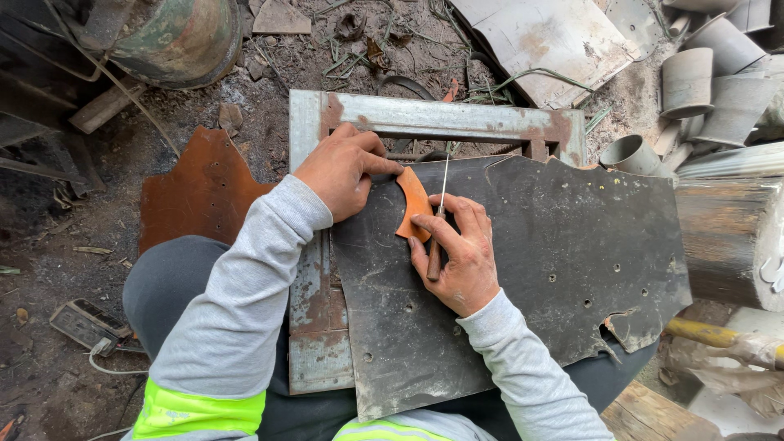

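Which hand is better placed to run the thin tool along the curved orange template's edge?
Right, probably. The right hand grips the thin wooden-handled metal scriber against the curved orange template, while the left hand presses that template flat on the dark grey metal sheet.

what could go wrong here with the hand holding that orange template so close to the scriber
The left hand pins the orange template on the dark metal sheet right beside the scriber in the right hand. If the template shifts, the traced line may wander. If the point skids, it could jab the left fingers. The sheet's torn, jagged edge lies close to the person's lap and could cut.
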